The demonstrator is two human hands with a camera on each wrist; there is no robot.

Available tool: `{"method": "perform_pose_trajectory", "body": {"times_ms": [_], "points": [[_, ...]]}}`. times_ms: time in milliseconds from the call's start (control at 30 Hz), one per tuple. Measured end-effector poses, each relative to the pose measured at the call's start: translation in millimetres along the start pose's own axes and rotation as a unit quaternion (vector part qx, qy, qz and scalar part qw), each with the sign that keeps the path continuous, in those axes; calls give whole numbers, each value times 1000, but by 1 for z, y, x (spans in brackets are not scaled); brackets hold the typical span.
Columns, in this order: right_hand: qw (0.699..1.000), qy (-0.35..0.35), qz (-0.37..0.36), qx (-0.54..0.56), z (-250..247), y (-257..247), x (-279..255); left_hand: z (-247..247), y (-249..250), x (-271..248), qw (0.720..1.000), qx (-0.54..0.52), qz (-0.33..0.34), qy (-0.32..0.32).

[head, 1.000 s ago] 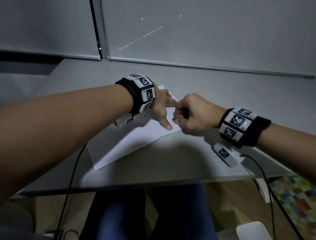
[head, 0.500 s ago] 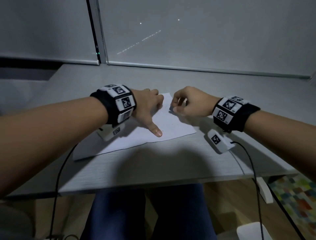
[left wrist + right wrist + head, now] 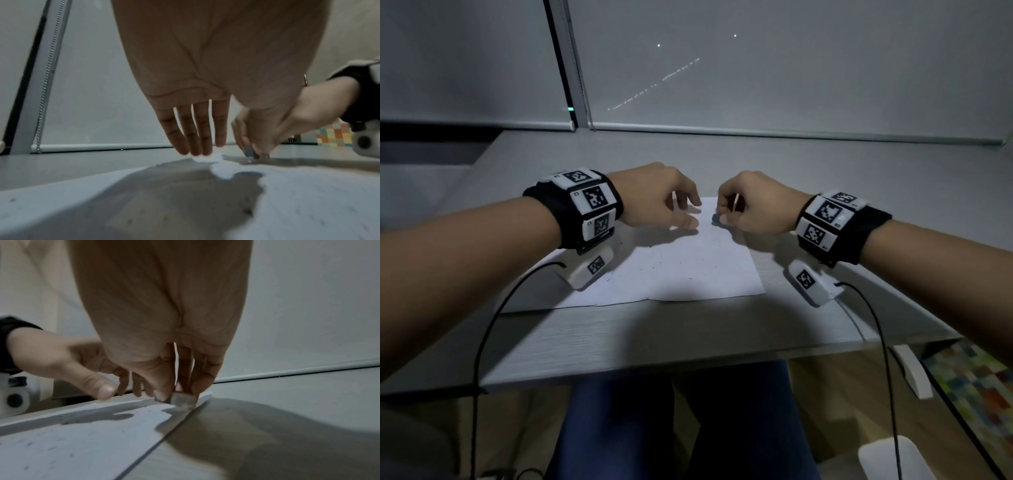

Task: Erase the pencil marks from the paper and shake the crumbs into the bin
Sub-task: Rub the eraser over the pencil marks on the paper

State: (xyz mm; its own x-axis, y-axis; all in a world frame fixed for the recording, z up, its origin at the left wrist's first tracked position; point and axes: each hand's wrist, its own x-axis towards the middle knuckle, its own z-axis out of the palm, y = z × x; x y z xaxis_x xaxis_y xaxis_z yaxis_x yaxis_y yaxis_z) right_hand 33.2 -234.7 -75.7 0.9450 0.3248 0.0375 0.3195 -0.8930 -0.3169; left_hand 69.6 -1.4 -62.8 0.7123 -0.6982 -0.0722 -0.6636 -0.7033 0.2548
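Note:
A white sheet of paper [image 3: 681,267] lies flat on the grey desk [image 3: 640,339], speckled with dark crumbs. My right hand [image 3: 726,214] pinches a small grey eraser [image 3: 183,400] and holds it down on the paper's far right corner; the same eraser [image 3: 249,152] shows beyond my left fingers in the left wrist view. My left hand [image 3: 688,214] hovers low over the paper's far edge with fingers relaxed and loosely spread, its fingertips [image 3: 195,149] close to the sheet and holding nothing.
A white bin [image 3: 893,459] stands on the floor at the lower right, below the desk edge. Black cables [image 3: 482,342] trail from both wrist cameras. Drawn roller blinds [image 3: 756,68] back the desk. My legs are under the desk.
The sheet has turned from skewed to nearly square with the desk. Both hands moved to its far edge; my left hand lifted its flat press, and the eraser now sits at the right corner.

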Motion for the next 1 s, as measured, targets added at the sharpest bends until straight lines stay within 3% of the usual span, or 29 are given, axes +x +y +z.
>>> {"method": "perform_pose_trajectory", "body": {"times_ms": [133,300,567,667,800,1000], "points": [[1000,-8,-8,1,9,-1,6,16,10,6,999,44,21,-22],[999,21,1,-30,11,-1,15,28,13,20,996,76,-12,-55],[998,-47,-32,5,11,-16,3,26,17,21,990,99,-52,-91],[999,-34,-22,16,9,-14,4,23,21,20,987,106,-59,-107],[1000,21,15,-15,6,-11,21,21,22,19,987,100,-64,-107],[1000,-10,5,-9,13,-21,4,23,23,15,989,92,-59,-96]]}}
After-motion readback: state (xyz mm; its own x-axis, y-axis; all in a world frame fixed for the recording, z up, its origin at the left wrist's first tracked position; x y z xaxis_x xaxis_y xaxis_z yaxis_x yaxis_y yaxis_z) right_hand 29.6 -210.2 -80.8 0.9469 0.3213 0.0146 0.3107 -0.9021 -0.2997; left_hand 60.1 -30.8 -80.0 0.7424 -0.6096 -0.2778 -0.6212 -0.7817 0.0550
